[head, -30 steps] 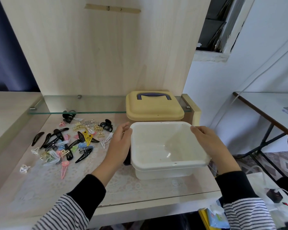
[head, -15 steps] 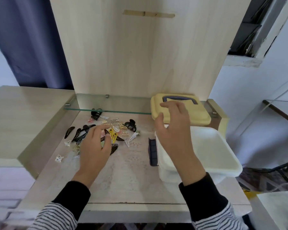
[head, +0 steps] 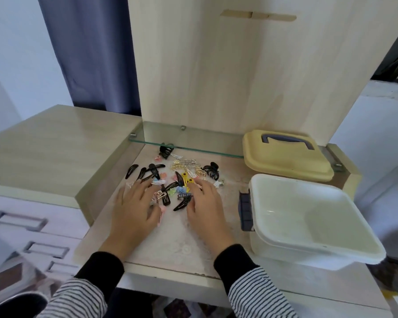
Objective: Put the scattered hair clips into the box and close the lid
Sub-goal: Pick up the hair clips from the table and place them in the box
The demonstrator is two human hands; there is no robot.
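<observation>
Wood counter [head: 170,249], recessed bay under a glass shelf [head: 193,143]. Hair clips [head: 182,177] sit in one loose pile mid-counter, left of the box [head: 308,216]: mostly black snap clips, a couple of black claw clips, some gold wire ones, and a few yellow, pink, blue and white bits. Several overlap, and strays lie at the left edge of the pile.

Progress: basically zero. Box interior looks bare, no clips in it that I can see. Lid [head: 285,161] is off, lying flat behind the box, yellow with a dark handle on top. Everything's left: gather, drop in, fit the lid.

Both hands are palm down on the near side of the pile. Left hand [head: 136,207] has fingers spread, tips on the clips. Right hand [head: 205,207] has fingers fanned, touching the clips nearest the box. No pinch visible on either; looks like a rake or scoop setup, my read.

Box is white, square, with a dark latch [head: 245,210] on the side facing the pile, just beside the right hand. Drawers [head: 32,226] lower left, dark curtain [head: 90,53] behind.
</observation>
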